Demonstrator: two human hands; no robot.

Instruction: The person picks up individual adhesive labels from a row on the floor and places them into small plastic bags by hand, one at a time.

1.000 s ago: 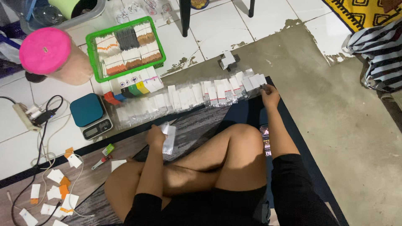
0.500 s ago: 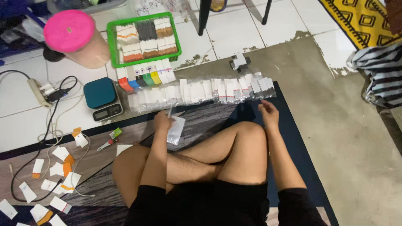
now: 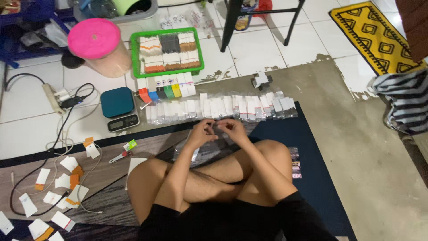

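— Floor?
— White tile and bare concrete, with a dark mat (image 3: 312,178) under a seated, cross-legged person.
— Hands?
— Left hand (image 3: 201,132) and right hand (image 3: 232,129) meet above the knees, fingers pinched on a small clear packet (image 3: 217,129); details too small to tell.
— Surroundings?
— A row of packets (image 3: 223,107) lies just beyond the hands. A teal scale (image 3: 118,107) sits left; a green tray (image 3: 167,51) behind.

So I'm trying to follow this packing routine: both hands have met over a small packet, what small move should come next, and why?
Probably lay the small packet into the row of clear packets just ahead. The left hand and right hand pinch it together above the knees, and that row lies within easy reach.
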